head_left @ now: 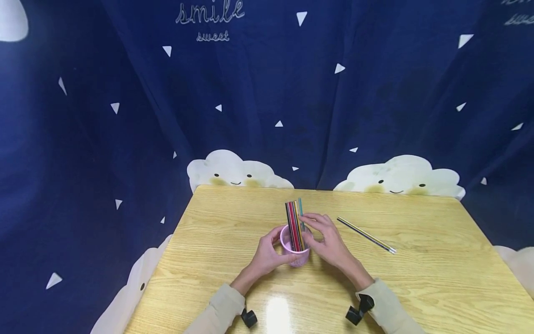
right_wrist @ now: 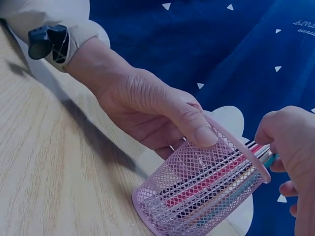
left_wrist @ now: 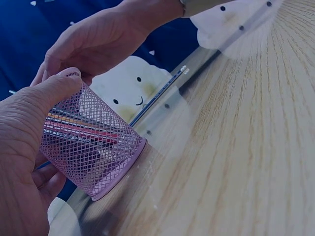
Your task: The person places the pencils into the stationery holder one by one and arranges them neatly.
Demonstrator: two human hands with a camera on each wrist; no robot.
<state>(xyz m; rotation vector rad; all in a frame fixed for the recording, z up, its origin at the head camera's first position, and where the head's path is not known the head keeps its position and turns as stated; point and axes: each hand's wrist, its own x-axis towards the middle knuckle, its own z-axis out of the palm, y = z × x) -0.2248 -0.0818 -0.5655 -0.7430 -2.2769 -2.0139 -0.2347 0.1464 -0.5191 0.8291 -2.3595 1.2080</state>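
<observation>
A pink mesh pencil cup (head_left: 298, 260) stands on the table, with my left hand (head_left: 267, 253) gripping it from the left. In the left wrist view the thumb lies along the cup's (left_wrist: 98, 142) upper side near the rim. Several pencils (head_left: 293, 222) in red, black, yellow and teal lean in the cup, their upper ends above the rim. My right hand (head_left: 329, 241) is at the rim's right side, thumb and fingers round the teal pencil (head_left: 301, 206) beside the bunch. Its fingertips partly hide the pencils in the right wrist view.
Two striped pencils (head_left: 367, 235) with white ends lie side by side on the wooden table (head_left: 438, 269), right of the cup. A dark blue curtain (head_left: 258, 93) with white triangles and clouds hangs behind the table's back edge.
</observation>
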